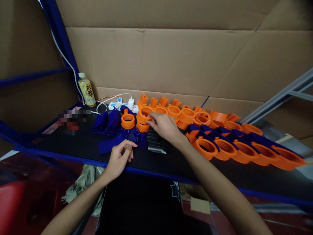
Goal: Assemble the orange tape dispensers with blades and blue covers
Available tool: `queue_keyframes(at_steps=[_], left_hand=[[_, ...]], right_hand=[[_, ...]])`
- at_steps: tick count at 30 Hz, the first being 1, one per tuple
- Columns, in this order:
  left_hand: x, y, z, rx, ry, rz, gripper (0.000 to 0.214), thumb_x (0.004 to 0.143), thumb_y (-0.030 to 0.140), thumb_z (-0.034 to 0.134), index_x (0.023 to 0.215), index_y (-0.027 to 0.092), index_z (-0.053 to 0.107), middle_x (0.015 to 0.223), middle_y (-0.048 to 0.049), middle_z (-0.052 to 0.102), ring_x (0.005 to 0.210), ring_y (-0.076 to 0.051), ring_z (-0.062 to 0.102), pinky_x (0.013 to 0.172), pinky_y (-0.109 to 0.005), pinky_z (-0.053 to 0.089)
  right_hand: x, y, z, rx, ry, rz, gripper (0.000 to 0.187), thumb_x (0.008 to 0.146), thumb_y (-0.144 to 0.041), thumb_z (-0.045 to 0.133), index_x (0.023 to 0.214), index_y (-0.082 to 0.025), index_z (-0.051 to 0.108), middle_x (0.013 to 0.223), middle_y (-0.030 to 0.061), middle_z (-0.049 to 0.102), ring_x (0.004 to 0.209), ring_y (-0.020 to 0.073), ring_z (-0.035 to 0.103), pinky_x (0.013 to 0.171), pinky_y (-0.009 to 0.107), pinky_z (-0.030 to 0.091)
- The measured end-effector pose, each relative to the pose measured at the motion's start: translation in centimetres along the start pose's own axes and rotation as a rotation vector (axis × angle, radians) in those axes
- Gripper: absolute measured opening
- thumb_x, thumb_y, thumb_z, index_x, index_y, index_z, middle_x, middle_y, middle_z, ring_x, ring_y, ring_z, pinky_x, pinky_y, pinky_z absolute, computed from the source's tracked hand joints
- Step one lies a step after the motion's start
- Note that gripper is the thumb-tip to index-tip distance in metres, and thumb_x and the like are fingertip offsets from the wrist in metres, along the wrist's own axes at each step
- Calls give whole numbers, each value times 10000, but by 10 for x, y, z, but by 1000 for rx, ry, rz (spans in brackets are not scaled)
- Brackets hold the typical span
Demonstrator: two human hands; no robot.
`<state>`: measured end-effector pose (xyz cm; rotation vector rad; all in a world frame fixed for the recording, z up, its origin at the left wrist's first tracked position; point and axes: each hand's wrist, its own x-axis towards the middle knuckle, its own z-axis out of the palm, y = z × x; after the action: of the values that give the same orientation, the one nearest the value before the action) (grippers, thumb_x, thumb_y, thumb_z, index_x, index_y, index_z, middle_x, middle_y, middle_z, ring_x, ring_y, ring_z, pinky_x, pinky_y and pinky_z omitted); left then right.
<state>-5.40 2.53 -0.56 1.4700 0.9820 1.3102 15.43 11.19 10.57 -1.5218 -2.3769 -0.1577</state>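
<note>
My right hand (163,125) is at the upper orange ring (144,111) of a short stack, its index finger over the rim and its thumb against the outer side. Small dark bits show inside that ring, too small to name. My left hand (121,155) hovers near the table's front edge, fingers curled in and index finger pointing right; what it may hold is hidden. Just beyond it lie dark blue plastic parts (132,133) and a flat blue piece (106,147). Another orange ring (127,121) stands left of the stack. Black strips (155,142) lie below my right hand.
Rows of orange ring parts (188,114) run along the back, and orange rings with blue plates (225,150) stand at right. Curved blue plates (111,120), a power strip (113,105) with cables and a drink bottle (86,90) are at left. A cardboard wall (146,58) closes the back.
</note>
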Motion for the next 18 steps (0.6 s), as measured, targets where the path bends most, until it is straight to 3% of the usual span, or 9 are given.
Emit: queue_keyframes(at_steps=[3,5,8,11,14,18], left_hand=[[2,1,-1,-129,24,4,340,932,442,556,1097,168,670,710,-20,649,611,-144,595,549,-252,478],[4,4,-2,-252,41,2,433,923,478,553,1218,170,628,946,-90,710,818,-203,658,610,-290,534],[6,12,1,-445,44,-36,581,920,571,511,1360,192,544,1297,-148,639,1115,-275,630,760,-352,570],[2,22,7,-578,-26,-141,629,943,643,404,1338,181,565,1297,-173,649,1124,-299,649,843,-387,559],[-4,30,12,-651,-54,-191,622,936,630,435,1316,156,571,1136,-182,720,959,-301,713,814,-422,569],[-8,29,10,-634,-62,-279,640,910,621,501,1274,105,599,868,-163,757,763,-286,730,698,-393,580]], right_hand=[[-23,-5,-8,193,73,-56,210,958,-365,586,1051,-192,662,815,34,698,717,163,624,648,249,392],[-45,-12,-13,338,70,-112,224,954,-395,593,999,-188,665,739,7,661,654,138,590,641,237,401],[-80,-26,-18,530,-9,-180,255,954,-425,590,969,-185,675,743,5,663,628,118,575,641,224,426],[-109,-39,-17,663,-213,-276,254,967,-412,571,962,-187,689,811,28,706,672,121,610,658,216,453],[-125,-44,-14,718,-385,-353,224,977,-360,563,977,-183,699,872,42,729,716,123,637,685,213,472],[-129,-34,-12,722,-360,-308,244,981,-334,558,1147,-218,696,986,44,748,809,129,683,763,219,507]])
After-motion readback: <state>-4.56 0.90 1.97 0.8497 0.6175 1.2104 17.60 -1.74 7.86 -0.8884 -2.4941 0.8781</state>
